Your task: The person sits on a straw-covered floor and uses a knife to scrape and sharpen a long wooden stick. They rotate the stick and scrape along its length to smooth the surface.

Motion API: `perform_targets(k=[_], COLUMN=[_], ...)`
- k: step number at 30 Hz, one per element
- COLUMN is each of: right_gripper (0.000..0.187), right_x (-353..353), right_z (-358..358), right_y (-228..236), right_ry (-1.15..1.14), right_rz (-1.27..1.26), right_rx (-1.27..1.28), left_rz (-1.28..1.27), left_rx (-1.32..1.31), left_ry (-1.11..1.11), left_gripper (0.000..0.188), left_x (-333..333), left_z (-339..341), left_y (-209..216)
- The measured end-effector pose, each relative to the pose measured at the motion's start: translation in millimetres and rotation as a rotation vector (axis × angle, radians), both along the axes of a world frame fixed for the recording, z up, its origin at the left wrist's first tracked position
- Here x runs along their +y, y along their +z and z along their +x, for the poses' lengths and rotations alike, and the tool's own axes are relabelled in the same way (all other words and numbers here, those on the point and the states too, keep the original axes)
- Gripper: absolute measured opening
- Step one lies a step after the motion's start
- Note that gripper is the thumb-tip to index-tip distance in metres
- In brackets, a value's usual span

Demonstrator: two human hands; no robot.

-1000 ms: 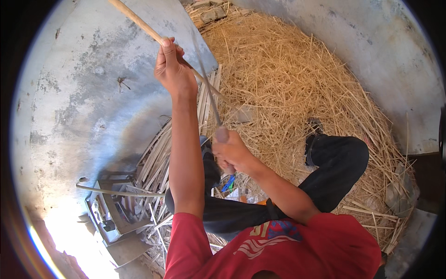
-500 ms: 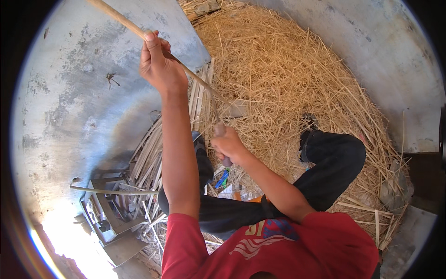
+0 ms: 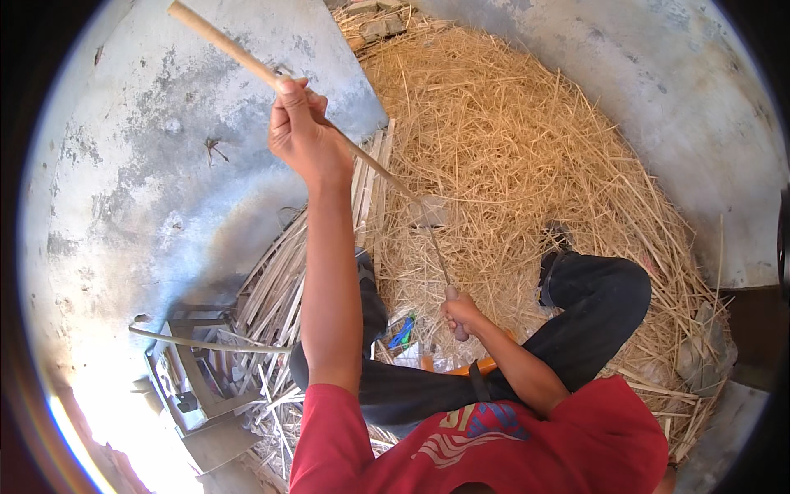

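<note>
1. from where i stand, the left hand [image 3: 306,128] is raised well out in front of the person, its fingers closed round a pale stick [image 3: 220,45], with the thumb laid along it.
2. the stick slants through that hand: its thicker, paler end juts up to the left before the grey wall [image 3: 107,198], and its thinner, darker length runs down to the right above the straw [image 3: 510,140].
3. the right hand [image 3: 465,313] is lower, near the lap, its fingers wrapped round the stout handle of a thin-bladed tool [image 3: 439,257].
4. the blade points up and away toward the stick's lower end; i can't tell whether they touch.
5. the stick looks light and fairly stiff, with perhaps some spring in the thin part, and dry enough not to slip. i'd judge the thick part the sturdiest hold, and the thin end the likelier to bend or split.
6. the tool seems stiff and a little heavier at its handle, which is the place to grip; the blade is best left alone.
7. loose pale strips [image 3: 270,276] lie to the left of the dark trousers [image 3: 597,300], near a wooden frame [image 3: 222,403].
</note>
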State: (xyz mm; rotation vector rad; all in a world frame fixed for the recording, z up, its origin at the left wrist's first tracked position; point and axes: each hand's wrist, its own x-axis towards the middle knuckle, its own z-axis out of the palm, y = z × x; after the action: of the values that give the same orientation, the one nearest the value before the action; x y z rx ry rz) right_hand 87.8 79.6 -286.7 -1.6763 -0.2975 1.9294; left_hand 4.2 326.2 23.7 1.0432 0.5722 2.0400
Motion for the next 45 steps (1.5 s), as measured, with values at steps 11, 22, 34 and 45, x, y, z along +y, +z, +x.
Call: perform_targets(k=[11,22,34,45], right_gripper=[0.017,0.013,0.017,0.013], right_x=[49,54,44,49], right_z=[-18,-15,-18,-37], right_y=[217,145,255,281], right_ry=[0.076,-0.146,0.037,0.017], right_rz=[0.455,0.364,0.47,0.607], right_rx=[0.437,0.322,0.589,0.565], left_rz=[-0.059,-0.119,-0.007,-0.108], left_rx=[0.16,0.148,0.356,0.237], left_ry=[-0.052,-0.378,-0.808,-0.564], left_gripper=[0.058,0.051,0.053,0.051], left_x=[-18,-40,-47,-67], left_z=[-21,-14,-35,-31], left_y=[8,-19,40,62])
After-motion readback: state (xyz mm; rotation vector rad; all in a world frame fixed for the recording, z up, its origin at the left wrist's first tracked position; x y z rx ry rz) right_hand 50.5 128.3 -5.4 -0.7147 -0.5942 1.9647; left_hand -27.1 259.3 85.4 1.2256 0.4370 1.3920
